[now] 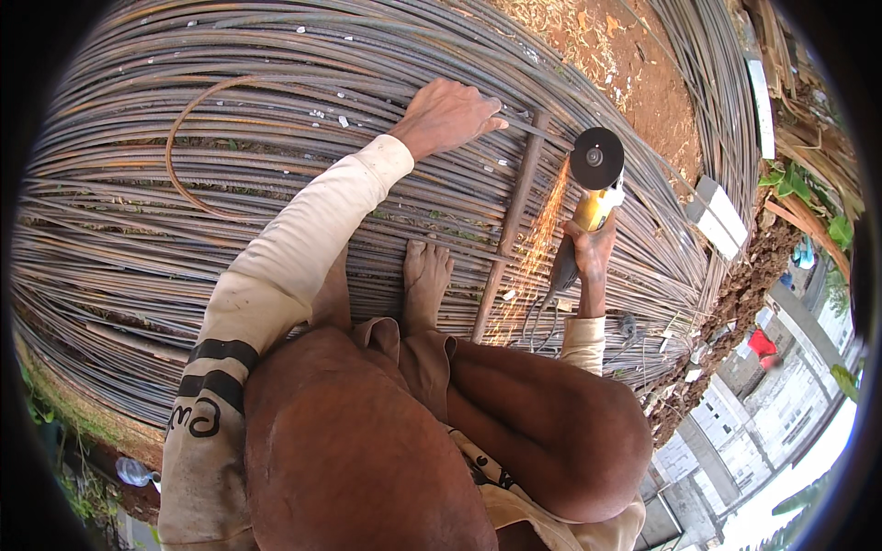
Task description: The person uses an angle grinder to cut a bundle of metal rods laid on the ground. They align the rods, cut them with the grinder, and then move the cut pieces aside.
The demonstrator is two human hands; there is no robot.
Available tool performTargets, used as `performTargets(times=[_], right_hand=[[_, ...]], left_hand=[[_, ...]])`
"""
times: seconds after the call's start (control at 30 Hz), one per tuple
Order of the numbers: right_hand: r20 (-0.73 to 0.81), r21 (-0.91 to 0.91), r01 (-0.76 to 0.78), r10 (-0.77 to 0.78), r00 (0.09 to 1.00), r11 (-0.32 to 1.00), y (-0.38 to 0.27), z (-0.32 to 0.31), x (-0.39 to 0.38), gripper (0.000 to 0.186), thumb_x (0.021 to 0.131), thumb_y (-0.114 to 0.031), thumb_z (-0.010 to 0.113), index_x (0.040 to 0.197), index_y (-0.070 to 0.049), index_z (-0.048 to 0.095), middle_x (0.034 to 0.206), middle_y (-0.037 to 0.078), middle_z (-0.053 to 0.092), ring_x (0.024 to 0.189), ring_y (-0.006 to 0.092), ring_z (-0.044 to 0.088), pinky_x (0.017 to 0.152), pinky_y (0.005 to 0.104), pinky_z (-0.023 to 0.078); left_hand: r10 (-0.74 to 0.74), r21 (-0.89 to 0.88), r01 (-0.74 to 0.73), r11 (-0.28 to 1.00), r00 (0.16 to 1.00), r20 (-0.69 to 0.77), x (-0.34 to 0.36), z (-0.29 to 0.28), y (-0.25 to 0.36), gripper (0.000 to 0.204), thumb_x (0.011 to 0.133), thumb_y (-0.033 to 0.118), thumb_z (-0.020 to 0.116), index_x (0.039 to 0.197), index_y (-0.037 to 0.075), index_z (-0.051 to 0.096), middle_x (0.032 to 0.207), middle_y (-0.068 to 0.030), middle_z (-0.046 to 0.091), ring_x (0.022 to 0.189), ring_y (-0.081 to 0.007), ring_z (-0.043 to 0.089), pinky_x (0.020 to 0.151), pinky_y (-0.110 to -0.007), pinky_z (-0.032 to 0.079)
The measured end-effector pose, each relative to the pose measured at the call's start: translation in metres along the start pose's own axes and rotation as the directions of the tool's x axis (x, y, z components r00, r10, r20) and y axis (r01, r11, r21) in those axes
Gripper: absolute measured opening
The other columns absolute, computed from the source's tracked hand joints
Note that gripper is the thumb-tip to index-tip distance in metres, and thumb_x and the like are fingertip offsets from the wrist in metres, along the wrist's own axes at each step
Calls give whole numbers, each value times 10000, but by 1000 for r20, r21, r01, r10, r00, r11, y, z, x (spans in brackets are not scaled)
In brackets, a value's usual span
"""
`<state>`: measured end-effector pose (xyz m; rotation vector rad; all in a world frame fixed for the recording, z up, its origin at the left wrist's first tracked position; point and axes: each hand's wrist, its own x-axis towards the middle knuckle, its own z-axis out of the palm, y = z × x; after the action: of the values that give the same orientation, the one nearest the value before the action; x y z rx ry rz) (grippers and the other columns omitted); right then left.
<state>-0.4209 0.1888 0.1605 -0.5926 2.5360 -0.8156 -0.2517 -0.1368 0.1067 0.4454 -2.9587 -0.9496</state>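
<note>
My right hand (594, 246) is wrapped round the body of a yellow and dark angle grinder (595, 209). Its dark cutting disc (597, 158) meets the end part of a steel bar (542, 132), and orange sparks (551, 216) stream from there toward me. Further left, my left hand (447, 117) is closed on that same bar, fingers curled down over it. Between the two hands, a thick brown rod (510, 230) lies crosswise under the bar. Part of the grinder's handle is hidden by my fingers.
Long steel bars (303, 138) cover the ground, with a bent loop of bar (171, 151) at the left. My bare foot (427, 275) stands on them. Bare soil (643, 83) lies beyond, pale blocks (718, 219) at the right. A cable (542, 308) hangs by the grinder.
</note>
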Motion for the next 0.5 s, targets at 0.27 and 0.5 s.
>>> performTargets(times=[0.27, 0.5], right_hand=[[8, 8, -99, 99, 995, 995, -9, 1, -1, 653, 642, -174, 795, 1228, 13, 574, 1009, 119, 668, 874, 236, 640, 834, 377, 535], [16, 19, -10, 10, 1000, 1000, -8, 0, 0, 530, 696, -21, 770, 1175, -28, 544, 916, 51, 607, 726, 147, 591, 651, 297, 517]], left_hand=[[14, 6, -13, 1000, 999, -29, -1, 2, -2, 498, 1047, 538, 524, 1254, 137, 736, 732, -108, 701, 692, -301, 700, 633, -451, 544], [0, 9, 0, 1000, 1000, -11, 0, 2, 0, 493, 1047, 534, 525, 1245, 135, 737, 748, -115, 712, 711, -304, 710, 640, -454, 551]])
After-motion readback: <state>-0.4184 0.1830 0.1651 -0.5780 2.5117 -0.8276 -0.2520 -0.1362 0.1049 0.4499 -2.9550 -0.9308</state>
